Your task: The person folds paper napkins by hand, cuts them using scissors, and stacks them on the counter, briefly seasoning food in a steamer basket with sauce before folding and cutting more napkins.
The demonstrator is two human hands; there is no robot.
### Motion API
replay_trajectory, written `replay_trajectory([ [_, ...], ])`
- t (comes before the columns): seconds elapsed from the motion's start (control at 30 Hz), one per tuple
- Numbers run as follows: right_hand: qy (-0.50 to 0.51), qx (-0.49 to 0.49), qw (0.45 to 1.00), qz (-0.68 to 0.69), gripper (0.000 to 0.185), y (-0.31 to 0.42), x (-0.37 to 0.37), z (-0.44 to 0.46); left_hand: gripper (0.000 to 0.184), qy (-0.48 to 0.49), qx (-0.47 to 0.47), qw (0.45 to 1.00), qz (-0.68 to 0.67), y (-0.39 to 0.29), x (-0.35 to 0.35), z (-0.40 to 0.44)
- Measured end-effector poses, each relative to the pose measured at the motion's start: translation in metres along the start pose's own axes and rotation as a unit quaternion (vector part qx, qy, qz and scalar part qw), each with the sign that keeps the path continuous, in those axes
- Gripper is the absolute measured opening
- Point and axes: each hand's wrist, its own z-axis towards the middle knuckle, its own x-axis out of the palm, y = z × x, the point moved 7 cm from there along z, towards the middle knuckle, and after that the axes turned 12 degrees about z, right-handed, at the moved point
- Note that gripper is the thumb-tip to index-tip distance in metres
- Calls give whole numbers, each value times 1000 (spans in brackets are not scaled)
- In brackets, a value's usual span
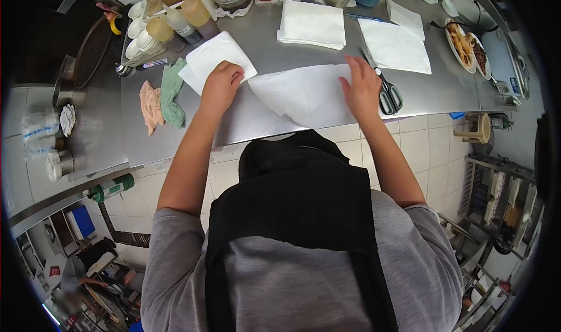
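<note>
A loose sheet of white paper (312, 95) lies between my hands, one corner near the counter's front edge. My right hand (363, 89) is over the sheet's right end, thumb and fingers apart. At the left, my left hand (222, 87) rests with curled fingers at the lower edge of a white paper pile (217, 56); whether anything is in those fingers is hidden. Black-handled scissors (390, 95) lie just right of my right hand, their blades partly hidden behind it. A stack of folded white paper (311, 23) sits farther back.
More white sheets (397, 44) and a blue pen (369, 19) lie at the back right. Squeeze bottles (197, 18) and a white basket (142, 47) stand at the back left, near green (172, 92) and peach cloths (151, 107). Food plates (461, 47) are at the far right.
</note>
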Motion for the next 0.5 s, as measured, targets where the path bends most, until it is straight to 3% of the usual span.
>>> replay_trajectory([
  [0.07, 31, -57, 989, 134, 44, 28, 24, 5, 19, 9, 69, 997, 31, -11, -3, 1],
  [0.13, 151, -83, 950, 260, 49, 61, 75, -8, 19, 0, 80, 996, 49, -16, -6, 1],
  [0.17, 149, -82, 950, 260, 49, 75, 78, -10, 20, -9, 87, 994, 68, -18, -7, 1],
  [0.23, 238, -157, 955, 77, 54, 107, 90, -29, 20, -14, 82, 994, 71, -16, -5, 0],
  [0.33, 287, -153, 942, 82, 60, 106, 81, -33, 20, -17, 69, 995, 65, -10, -4, 1],
  [0.37, 266, -169, 947, 59, 69, 100, 85, -35, 20, -15, 60, 996, 59, -8, -4, 1],
  [0.5, 284, -170, 942, 61, 70, 99, 80, -33, 17, -34, 64, 996, 54, -6, -5, -1],
])
